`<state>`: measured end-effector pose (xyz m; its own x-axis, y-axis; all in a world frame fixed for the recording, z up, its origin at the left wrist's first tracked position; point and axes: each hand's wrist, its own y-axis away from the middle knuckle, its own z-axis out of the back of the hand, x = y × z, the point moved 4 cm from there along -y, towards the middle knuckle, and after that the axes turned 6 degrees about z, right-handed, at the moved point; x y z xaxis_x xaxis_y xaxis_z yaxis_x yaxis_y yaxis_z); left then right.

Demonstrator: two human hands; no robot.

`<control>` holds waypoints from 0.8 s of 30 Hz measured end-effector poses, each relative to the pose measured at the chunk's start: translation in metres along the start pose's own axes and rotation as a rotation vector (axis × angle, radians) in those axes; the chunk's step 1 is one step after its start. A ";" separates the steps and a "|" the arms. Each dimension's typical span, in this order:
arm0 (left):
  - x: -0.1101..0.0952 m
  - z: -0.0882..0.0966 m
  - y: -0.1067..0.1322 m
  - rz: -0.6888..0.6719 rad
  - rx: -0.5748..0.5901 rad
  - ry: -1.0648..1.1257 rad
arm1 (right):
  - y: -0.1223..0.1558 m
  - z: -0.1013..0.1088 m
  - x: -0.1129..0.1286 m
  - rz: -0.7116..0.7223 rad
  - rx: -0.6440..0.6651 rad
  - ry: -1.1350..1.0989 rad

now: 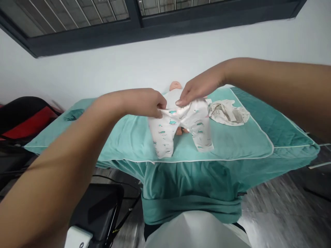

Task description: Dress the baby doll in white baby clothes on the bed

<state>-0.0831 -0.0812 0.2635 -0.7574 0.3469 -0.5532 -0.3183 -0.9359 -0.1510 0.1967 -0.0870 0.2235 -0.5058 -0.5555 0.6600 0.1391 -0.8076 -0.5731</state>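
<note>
Baby trousers [165,132], white soft cloth with a small green print: judged light, limp and easily bunched, lying over a doll's [176,85] legs on the teal mat [232,144]. Left grip [144,102] and right grip [199,90] each pinch the waistband, likely the best hold.

Clothing observed on the person
Person is wearing a teal shirt [191,193] over a white garment [196,230]; left hand [144,101] and right hand [199,89] are showing bare.

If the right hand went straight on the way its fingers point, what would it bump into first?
Probably the left hand, just past the baby trousers the right hand pinches; depth is unclear.
</note>
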 end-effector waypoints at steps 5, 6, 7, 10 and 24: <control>-0.007 0.011 0.010 -0.066 0.049 0.025 | -0.022 -0.013 0.014 0.062 0.017 0.021; -0.012 0.014 0.017 -0.071 0.070 0.013 | -0.023 -0.012 0.017 0.065 -0.001 0.024; -0.017 0.017 0.026 -0.075 0.099 0.006 | -0.023 -0.010 0.019 0.066 -0.028 0.022; -0.030 0.030 0.045 -0.102 0.148 0.025 | -0.026 0.008 0.027 0.065 -0.118 -0.012; 0.002 -0.010 0.061 -0.044 -0.256 0.280 | -0.002 0.005 0.038 -0.139 0.294 -0.239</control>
<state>-0.0982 -0.1380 0.2446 -0.5496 0.3900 -0.7389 -0.1680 -0.9179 -0.3595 0.1809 -0.1079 0.2520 -0.3292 -0.4394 0.8358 0.3388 -0.8812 -0.3298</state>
